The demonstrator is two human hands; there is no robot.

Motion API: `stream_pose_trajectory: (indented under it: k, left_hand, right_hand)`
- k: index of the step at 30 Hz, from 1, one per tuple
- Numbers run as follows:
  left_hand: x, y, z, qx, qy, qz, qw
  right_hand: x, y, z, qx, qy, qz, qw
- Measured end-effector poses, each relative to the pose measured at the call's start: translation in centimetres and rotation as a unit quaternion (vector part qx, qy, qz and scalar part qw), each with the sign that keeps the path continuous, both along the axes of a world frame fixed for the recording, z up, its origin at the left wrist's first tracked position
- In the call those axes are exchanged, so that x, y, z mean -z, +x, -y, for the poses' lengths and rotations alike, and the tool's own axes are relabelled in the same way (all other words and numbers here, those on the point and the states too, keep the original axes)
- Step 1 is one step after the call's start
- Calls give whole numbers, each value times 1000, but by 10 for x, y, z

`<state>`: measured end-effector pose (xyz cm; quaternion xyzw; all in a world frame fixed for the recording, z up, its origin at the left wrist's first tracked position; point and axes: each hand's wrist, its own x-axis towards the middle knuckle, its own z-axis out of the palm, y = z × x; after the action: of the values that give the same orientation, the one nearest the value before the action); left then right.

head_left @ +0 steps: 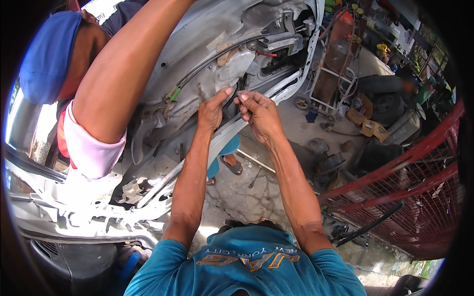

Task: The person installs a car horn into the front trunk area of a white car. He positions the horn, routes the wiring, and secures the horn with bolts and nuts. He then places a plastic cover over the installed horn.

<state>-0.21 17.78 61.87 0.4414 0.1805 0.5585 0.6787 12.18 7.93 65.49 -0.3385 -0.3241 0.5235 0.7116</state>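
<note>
Both my hands are raised in front of a bare grey car body panel (182, 29), close together at its lower edge. My left hand (211, 112) is closed, with thumb and fingertips pressed together. Beside it, my right hand (259, 114) pinches with thumb and forefinger. A small dark piece shows between the fingertips; its kind is too small to make out. Above my left hand, a black cable (207, 60) curves along the panel down to a green fitting (174, 94). Further up, a short red wire (266, 54) sticks out near a metal bracket (286, 43).
On the left, close by, a person in a blue cap (49, 56) reaches an arm (131, 69) across the panel. To the right are a hand cart (333, 84) bearing a tank, tires (387, 103), cardboard boxes (374, 129) and a red mesh gate (405, 192).
</note>
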Motion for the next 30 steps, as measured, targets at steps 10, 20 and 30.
stream_pose_trajectory:
  k: [10, 20, 30]
  left_hand:
    - [2, -7, -8, 56, 8, -27, 998]
    - [6, -6, -11, 92, 19, -8, 996]
    - [26, -14, -28, 104, 99, -52, 988]
  right_hand:
    - [7, -22, -22, 176, 57, 158, 970]
    - [3, -41, -31, 299, 91, 236, 920]
    - [-9, -48, -18, 401, 96, 435, 801]
